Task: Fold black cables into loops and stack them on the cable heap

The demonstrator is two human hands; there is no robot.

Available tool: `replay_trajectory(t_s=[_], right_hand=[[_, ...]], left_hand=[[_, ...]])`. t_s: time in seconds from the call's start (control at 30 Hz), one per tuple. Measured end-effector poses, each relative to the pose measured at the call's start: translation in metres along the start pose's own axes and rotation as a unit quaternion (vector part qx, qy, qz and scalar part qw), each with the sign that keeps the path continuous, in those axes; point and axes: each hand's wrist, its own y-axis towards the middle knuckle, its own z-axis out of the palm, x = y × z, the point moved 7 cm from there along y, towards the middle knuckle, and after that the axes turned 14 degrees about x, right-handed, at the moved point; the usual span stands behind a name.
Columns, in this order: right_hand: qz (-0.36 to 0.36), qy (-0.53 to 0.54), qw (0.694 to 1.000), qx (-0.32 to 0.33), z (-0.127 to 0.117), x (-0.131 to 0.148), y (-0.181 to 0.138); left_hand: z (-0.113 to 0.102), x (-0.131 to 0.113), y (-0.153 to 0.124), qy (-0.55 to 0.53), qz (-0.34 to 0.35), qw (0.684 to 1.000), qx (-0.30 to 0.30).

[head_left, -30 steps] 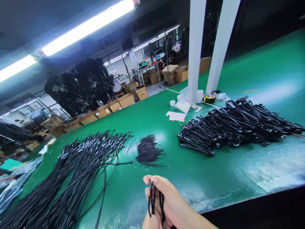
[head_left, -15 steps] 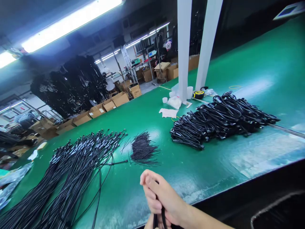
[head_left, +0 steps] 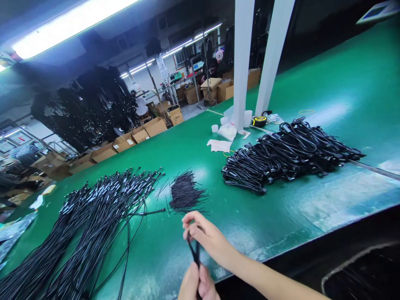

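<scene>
1. Head view, layout: a green table (head_left: 312,75) carries the stock in separate lots, likely so each kind stays within reach. Long loose cables (head_left: 90,225) fan out on the left, a small heap of short black ties (head_left: 185,192) lies just beyond the hands, and a pile of coiled bundles (head_left: 287,154) sits well apart on the right.
2. Head view, hands: the right hand (head_left: 208,239) is pinched together on the upper end of a folded black cable (head_left: 195,252), fingers curled tight. The left hand (head_left: 195,283), at the bottom edge, is clamped on the lower end, so the cable runs taut between them, held just above the table's near edge.
</scene>
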Motion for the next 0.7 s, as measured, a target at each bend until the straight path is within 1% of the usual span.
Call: replay_trajectory(t_s=[0.03,0.07,0.13,0.17,0.2,0.23,0.3,0.37,0.43,0.5,0.57,0.7], right_hand=[[-0.031,-0.104,0.994,-0.022,-0.004,0.005,-0.007],[-0.049,-0.198,0.979,-0.026,-0.002,0.006,-0.015],[-0.065,-0.34,0.938,0.007,0.014,-0.001,-0.029],[-0.071,-0.391,0.917,0.031,0.025,-0.008,-0.035],[-0.078,-0.432,0.897,0.046,0.035,-0.015,-0.04],[-0.083,-0.466,0.879,0.05,0.044,-0.022,-0.043],[-0.081,-0.507,0.857,0.035,0.053,-0.032,-0.044],[-0.083,-0.523,0.848,0.02,0.056,-0.032,-0.042],[-0.103,-0.541,0.834,0.002,0.055,-0.021,-0.039],[-0.125,-0.569,0.813,-0.007,0.053,-0.008,-0.038],[-0.155,-0.595,0.788,-0.003,0.054,0.002,-0.038],[-0.212,-0.64,0.739,-0.007,0.063,0.005,-0.039]], left_hand=[[-0.005,-0.011,0.002,-0.012,0.043,0.999,-0.029],[-0.011,-0.023,0.003,-0.021,0.09,0.994,-0.059],[-0.02,-0.044,0.003,-0.026,0.168,0.98,-0.107],[-0.023,-0.049,0.003,-0.024,0.184,0.975,-0.119],[-0.024,-0.051,0.005,-0.021,0.185,0.975,-0.124],[-0.024,-0.051,0.006,-0.019,0.182,0.975,-0.126],[-0.024,-0.048,0.008,-0.018,0.172,0.976,-0.132],[-0.024,-0.045,0.007,-0.02,0.168,0.975,-0.145],[-0.025,-0.043,0.005,-0.017,0.166,0.972,-0.164],[-0.028,-0.043,0.001,-0.001,0.17,0.969,-0.178],[-0.029,-0.044,-0.001,0.012,0.171,0.968,-0.184],[-0.025,-0.04,-0.001,-0.009,0.16,0.971,-0.179]])
